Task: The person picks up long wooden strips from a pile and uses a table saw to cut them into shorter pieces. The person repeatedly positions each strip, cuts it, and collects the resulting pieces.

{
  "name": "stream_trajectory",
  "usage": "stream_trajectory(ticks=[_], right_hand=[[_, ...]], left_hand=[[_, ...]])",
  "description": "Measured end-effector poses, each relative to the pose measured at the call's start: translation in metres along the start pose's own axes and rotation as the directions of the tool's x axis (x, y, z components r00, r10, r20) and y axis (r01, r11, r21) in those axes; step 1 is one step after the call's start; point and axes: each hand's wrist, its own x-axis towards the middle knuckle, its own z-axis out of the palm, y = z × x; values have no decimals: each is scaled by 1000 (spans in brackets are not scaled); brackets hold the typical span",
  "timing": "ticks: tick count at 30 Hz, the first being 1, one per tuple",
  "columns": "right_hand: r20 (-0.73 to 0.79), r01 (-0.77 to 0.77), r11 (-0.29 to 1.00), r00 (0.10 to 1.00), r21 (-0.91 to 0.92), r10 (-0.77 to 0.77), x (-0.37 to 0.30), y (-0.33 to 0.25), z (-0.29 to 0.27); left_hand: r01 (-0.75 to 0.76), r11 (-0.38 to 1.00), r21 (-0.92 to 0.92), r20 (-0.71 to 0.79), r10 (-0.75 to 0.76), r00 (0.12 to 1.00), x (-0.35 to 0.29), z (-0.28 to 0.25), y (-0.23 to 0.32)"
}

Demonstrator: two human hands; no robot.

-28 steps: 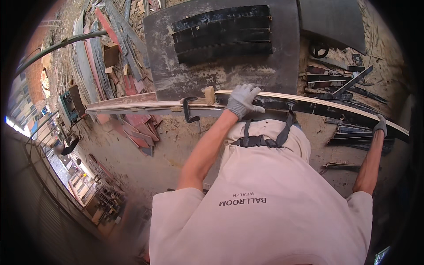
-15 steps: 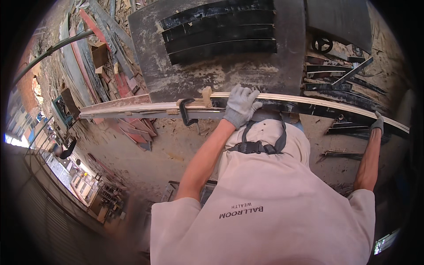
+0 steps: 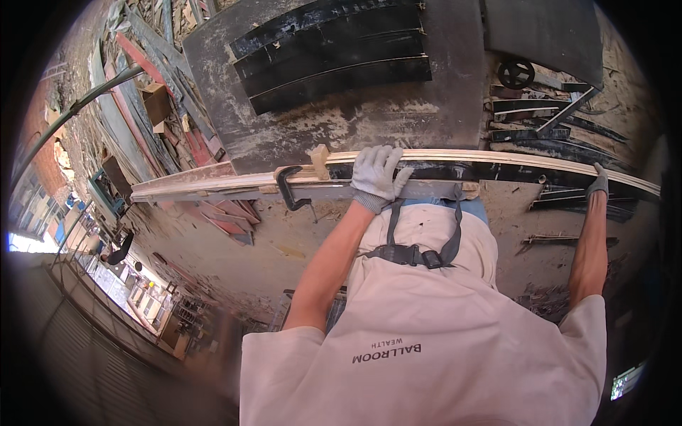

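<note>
A long, narrow plywood board [image 3: 497, 169], black-faced with pale layered edges, stretches across in front of my waist. My left hand [image 3: 379, 174], in a grey knit glove, grips it near its middle, fingers laid over the top edge. Near the board's right end, my gloved right hand [image 3: 599, 182] holds it, its far side hidden. Left of my left hand, a small wooden block [image 3: 320, 162] stands against the board. Beside that block, a dark C-shaped clamp [image 3: 288, 187] hooks over a long wooden rail [image 3: 213, 183].
Beyond the board, curved black strips [image 3: 334, 60] lie on a dusty dark tabletop [image 3: 455, 106]. A black handwheel [image 3: 516, 73] and more strips are at the right. Scrap wood [image 3: 142, 106] is heaped on the far left, with reddish offcuts [image 3: 224, 216] on the floor.
The view has shifted slightly, moving the table and clamp leftward in it. My left fingers lie straighter over the board. The board's right end and my right hand appear slightly farther away.
</note>
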Motion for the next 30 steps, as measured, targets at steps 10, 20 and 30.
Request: stream_trajectory(ticks=[10, 20, 30], right_hand=[[335, -27, 999, 942, 33, 14, 52, 16, -22], [166, 136, 990, 978, -43, -127, -32, 64, 11], [114, 168, 984, 980, -63, -160, -11, 71, -3]], left_hand=[[34, 998, 47, -41, -32, 999, -25, 16, -4], [-76, 965, 252, -119, 108, 987, -35, 28, 14], [-119, 960, 253, -130, 156, 979, -41, 28, 17]])
